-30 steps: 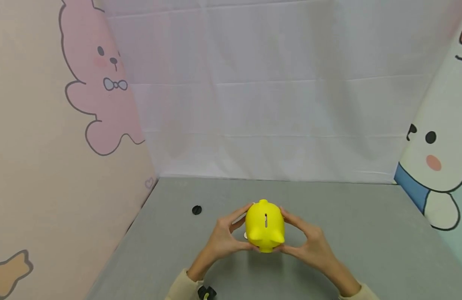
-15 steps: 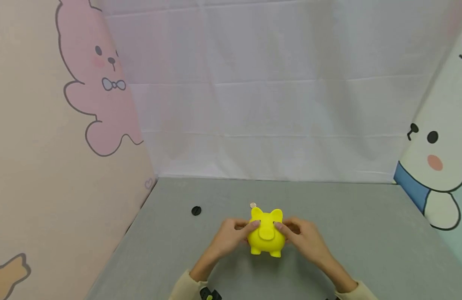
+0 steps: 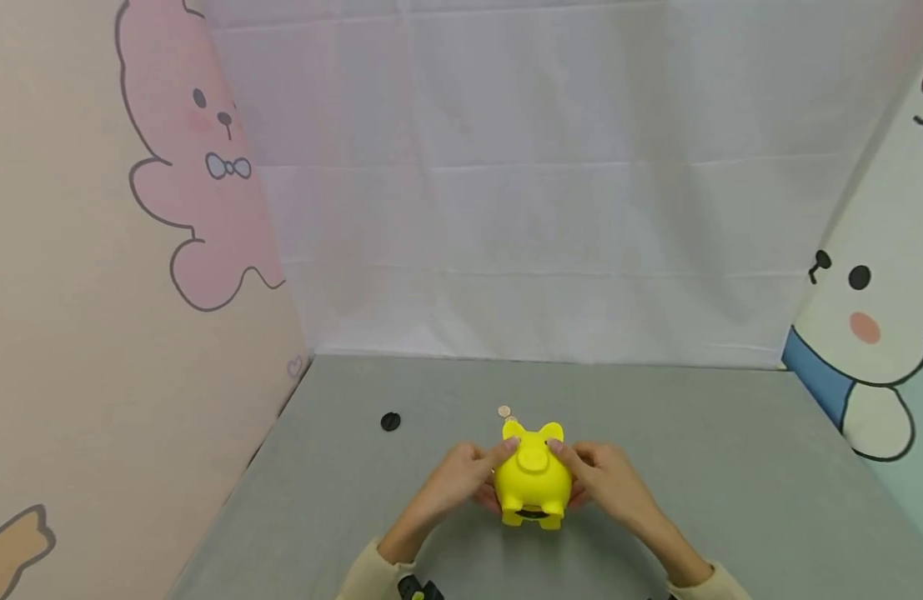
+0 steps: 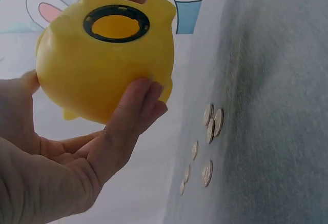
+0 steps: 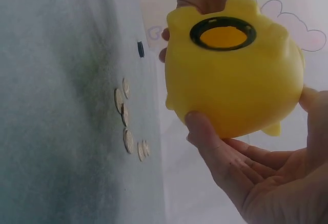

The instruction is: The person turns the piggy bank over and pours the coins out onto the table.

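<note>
A yellow piggy bank (image 3: 534, 486) is held up off the grey table between both hands, its snout facing me. My left hand (image 3: 455, 481) grips one side, thumb beside the pig's eye and fingers behind the body. On the other side, my right hand (image 3: 614, 486) grips it in the same way. In the left wrist view, a black-rimmed round hole (image 4: 117, 24) in the belly is uncovered, showing the hollow inside. Several coins (image 5: 128, 140) lie on the table beyond the pig; in the head view most are hidden behind it.
A round black plug (image 3: 390, 422) lies on the grey table (image 3: 701, 467) to the left of the hands. A white cloth (image 3: 536, 208) hangs along the back edge. Walls with cartoon animals stand at both sides.
Both hands have tipped the piggy bank: its slotted top faced me earlier, and now its face and feet do. It has also sunk slightly in view, exposing coins behind it.
</note>
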Demonstrator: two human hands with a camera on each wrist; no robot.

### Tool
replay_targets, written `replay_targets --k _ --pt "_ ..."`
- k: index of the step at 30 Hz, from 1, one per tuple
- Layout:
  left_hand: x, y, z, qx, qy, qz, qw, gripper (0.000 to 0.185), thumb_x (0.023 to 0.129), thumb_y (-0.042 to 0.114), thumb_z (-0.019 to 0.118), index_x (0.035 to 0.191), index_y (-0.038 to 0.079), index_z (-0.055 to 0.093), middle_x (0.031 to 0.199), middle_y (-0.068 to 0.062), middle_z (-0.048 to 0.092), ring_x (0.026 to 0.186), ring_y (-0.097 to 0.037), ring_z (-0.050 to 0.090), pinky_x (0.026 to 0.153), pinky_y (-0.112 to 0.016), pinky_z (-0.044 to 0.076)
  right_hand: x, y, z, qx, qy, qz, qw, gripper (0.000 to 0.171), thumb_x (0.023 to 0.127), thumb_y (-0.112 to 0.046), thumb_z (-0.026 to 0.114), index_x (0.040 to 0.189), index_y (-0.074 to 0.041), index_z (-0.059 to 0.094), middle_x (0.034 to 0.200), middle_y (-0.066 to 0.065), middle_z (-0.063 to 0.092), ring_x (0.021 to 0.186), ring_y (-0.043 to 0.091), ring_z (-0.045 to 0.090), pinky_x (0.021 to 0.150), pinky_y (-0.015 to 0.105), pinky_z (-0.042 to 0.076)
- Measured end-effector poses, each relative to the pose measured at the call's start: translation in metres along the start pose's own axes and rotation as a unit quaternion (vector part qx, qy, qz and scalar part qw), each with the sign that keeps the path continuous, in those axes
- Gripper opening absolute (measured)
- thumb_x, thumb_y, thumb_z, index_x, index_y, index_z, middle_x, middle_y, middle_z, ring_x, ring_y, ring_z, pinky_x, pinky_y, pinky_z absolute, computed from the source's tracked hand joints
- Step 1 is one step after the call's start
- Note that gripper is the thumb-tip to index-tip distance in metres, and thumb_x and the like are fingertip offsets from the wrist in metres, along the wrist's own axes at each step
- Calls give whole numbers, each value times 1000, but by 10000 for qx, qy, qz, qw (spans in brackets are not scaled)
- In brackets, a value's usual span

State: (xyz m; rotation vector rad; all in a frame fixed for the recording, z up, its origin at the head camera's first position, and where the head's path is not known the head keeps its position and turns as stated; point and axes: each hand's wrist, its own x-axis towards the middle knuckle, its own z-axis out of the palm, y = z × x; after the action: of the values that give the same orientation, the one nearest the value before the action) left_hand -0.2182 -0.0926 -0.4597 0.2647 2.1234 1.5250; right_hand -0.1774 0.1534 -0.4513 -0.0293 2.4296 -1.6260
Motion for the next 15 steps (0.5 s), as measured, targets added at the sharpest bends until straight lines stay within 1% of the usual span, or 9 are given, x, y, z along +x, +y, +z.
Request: replay_targets --k 2,4,6,7,9,12,14,15 --pt "1 -2 -1 64 16 172 9998 63 96 64 66 108 3 80 92 -10 82 75 -31 79 74 -43 67 -1 3 -2 -75 -53 -86 9999 50 106 -48 59 117 0 72 107 14 76 84 24 76 70 40 67" --pt "2 -4 -1 199 60 481 9986 58 93 58 74 123 9 77 108 -7 81 88 -24 79 79 -37 66 -2 6 -5 -106 -85 -219 9997 48 102 -43 67 128 -3 68 125 18 72 101 28 75 78 40 67" --pt "3 -5 -2 229 86 818 9963 63 88 50 83 137 13 70 128 -5 76 104 -21 77 87 -36 66 -2 9 -8 -7 -95 -470 9989 54 97 -35 77 139 -5 61 141 22 64 118 35 71 87 41 66" --pt "3 -6 -2 217 69 978 9949 68 86 46 87 142 14 66 135 -6 73 112 -22 75 91 -35 65 -3 11 -10 75 -99 -616 9980 60 94 -32 81 142 -4 58 146 24 59 123 40 68 91 42 66" --pt "4 -8 -2 120 -29 1270 9918 79 82 38 92 150 15 59 149 -8 64 127 -28 70 100 -37 63 -3 14 -12 202 -101 -973 9950 72 89 -26 87 148 -3 53 153 27 52 132 48 61 97 42 64" --pt "3 -9 -3 -34 -145 1485 9888 92 78 32 95 156 14 50 158 -11 55 140 -33 61 108 -39 57 -3 20 -12 221 -56 -1517 9882 83 83 -22 92 152 -2 50 157 27 49 138 52 55 102 41 61" --pt "2 -9 -3 -24 -156 1602 9870 96 77 30 95 158 13 46 160 -12 52 144 -33 56 111 -38 55 -3 22 -11 135 22 -1748 9845 87 79 -23 94 153 -6 50 156 22 50 139 49 54 103 41 60" --pt "1 -9 -3 0 -136 1654 9861 97 77 29 96 159 14 45 161 -11 51 146 -33 55 112 -37 54 -3 23 -10 89 74 -1874 9822 88 79 -22 94 154 -8 50 156 20 50 139 45 55 104 42 59"
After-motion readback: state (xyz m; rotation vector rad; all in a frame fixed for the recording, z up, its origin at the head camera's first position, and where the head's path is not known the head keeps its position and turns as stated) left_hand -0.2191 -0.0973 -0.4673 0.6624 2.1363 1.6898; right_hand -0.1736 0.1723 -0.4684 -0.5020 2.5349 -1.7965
